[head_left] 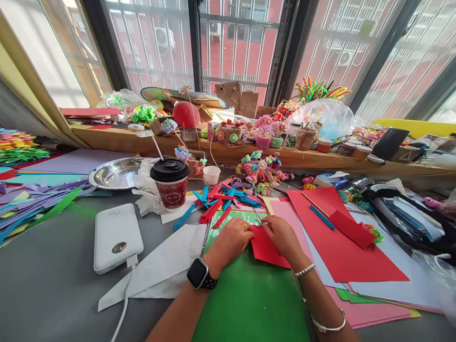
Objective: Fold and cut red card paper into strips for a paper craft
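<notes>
A small piece of red paper (268, 247) lies on the green mat (249, 294) between my two hands. My left hand (231, 240), with a ring and a black watch on the wrist, has its curled fingers at the paper's left edge. My right hand (285, 240), wearing a beaded bracelet, closes its thumb and fingers on the paper's upper right part. Just beyond the fingertips lies a small pair of scissors (257, 221), its handle loops toward me. Folded red strips (211, 211) and blue strips (185, 217) are heaped past the mat.
Left are a white power bank (117, 237) with a cable, a dark red lidded cup (171, 187) and a metal dish (114, 173). Large red sheets (338, 237) and coloured paper lie right. Crocheted flowers (261, 171) stand behind, below a crowded windowsill (142, 148).
</notes>
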Demonstrator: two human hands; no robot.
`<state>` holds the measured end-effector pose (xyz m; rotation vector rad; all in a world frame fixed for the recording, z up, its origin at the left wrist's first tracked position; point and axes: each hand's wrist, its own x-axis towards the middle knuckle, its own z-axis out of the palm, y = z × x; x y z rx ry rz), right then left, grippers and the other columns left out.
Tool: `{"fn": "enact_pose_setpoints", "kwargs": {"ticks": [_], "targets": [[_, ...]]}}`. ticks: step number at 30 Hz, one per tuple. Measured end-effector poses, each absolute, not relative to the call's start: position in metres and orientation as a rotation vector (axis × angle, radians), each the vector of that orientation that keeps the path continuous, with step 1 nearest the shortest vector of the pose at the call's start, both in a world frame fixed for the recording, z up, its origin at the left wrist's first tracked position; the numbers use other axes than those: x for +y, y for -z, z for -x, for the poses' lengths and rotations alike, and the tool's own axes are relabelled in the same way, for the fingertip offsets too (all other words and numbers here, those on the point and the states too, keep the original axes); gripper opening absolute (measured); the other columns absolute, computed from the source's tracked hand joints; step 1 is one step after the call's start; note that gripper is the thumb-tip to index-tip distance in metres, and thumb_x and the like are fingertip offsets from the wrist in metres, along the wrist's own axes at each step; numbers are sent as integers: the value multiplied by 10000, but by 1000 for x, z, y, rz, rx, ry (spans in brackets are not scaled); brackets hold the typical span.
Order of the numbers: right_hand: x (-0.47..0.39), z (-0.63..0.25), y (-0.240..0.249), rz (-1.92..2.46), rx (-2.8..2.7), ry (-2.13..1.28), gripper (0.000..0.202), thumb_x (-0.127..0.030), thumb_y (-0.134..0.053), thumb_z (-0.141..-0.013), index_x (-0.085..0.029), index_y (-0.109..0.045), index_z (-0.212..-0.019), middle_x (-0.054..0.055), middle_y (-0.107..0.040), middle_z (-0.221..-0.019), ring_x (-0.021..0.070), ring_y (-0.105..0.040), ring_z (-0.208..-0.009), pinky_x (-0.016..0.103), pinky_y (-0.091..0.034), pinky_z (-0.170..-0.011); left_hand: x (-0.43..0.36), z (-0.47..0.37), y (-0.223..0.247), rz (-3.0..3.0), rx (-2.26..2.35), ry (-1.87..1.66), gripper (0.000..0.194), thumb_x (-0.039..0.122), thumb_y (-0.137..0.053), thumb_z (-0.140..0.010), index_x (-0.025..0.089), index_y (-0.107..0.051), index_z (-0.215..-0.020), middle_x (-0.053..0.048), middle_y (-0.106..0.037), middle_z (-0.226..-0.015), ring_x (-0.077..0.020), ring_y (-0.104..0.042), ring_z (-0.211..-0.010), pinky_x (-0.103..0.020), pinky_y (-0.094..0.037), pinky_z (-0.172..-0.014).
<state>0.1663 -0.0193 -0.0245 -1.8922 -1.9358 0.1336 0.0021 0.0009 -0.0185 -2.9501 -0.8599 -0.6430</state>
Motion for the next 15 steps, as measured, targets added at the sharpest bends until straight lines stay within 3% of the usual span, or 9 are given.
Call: {"fn": "enact_pose_setpoints", "kwargs": {"ticks": [5,9,11,15], "targets": [[-17,-171,24,1856,-1802,-289,242,-223,-405,-760,-173,-619,-864,48,-644,-877,164,-579,-782,238,-413,-675,6,10,8,2784,-834,956,225,87,-467,-741,224,-620,-835,-13,-638,-900,-172,-546,-840,-314,-438,-724],[-15,-174,23,1774,-1669,-361,296,-335,-395,-766,-168,-637,-731,70,-657,-788,207,-588,-762,277,-422,-647,7,26,-5,2583,-993,1290,237,144,-419,-792,220,-589,-939,-40,-609,-971,-152,-532,-903,-288,-431,-774],[-16,-173,20,1638,-1480,-550,417,-472,-365,-758,-157,-631,-700,79,-657,-733,215,-597,-724,288,-437,-614,6,31,-7,2497,-1000,1402,270,143,-403,-801,232,-558,-1005,-45,-586,-1022,-150,-523,-932,-291,-427,-793],[-21,-169,9,1216,-1122,-1108,673,-674,-215,-704,-152,-620,-834,82,-656,-785,201,-611,-744,271,-467,-595,2,31,-8,2486,-891,1428,319,100,-390,-799,252,-545,-1032,-52,-550,-1087,-158,-501,-984,-312,-420,-826]]}}
